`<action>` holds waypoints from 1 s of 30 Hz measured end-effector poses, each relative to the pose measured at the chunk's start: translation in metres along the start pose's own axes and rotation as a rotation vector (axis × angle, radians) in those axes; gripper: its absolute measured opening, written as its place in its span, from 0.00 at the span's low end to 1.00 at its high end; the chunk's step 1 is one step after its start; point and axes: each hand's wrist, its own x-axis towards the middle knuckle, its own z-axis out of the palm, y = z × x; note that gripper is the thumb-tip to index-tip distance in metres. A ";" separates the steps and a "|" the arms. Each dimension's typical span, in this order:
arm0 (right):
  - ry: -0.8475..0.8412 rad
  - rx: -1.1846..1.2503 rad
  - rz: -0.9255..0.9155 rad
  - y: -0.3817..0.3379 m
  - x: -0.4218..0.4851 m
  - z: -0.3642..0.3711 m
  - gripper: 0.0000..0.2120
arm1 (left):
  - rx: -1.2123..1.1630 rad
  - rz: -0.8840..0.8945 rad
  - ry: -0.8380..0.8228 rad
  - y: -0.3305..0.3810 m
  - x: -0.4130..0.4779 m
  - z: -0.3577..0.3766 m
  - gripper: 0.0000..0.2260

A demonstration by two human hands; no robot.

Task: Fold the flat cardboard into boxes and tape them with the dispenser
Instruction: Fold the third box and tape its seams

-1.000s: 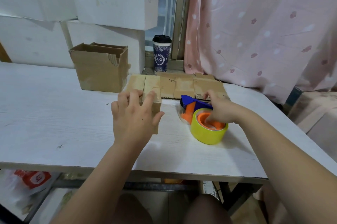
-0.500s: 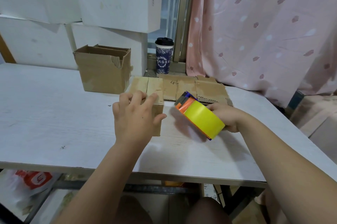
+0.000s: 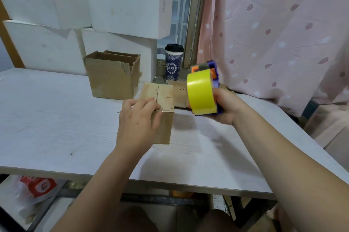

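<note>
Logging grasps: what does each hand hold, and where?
Right hand grips the blue-and-orange tape dispenser at its lower end; left hand rests atop the small brown cardboard box.

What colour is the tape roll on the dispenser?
Bright yellow tape roll, on a blue and orange dispenser; head view.
</note>
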 end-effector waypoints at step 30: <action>0.365 -0.700 -0.837 0.014 -0.002 0.093 0.29 | -0.581 -0.349 0.219 0.039 0.074 -0.034 0.05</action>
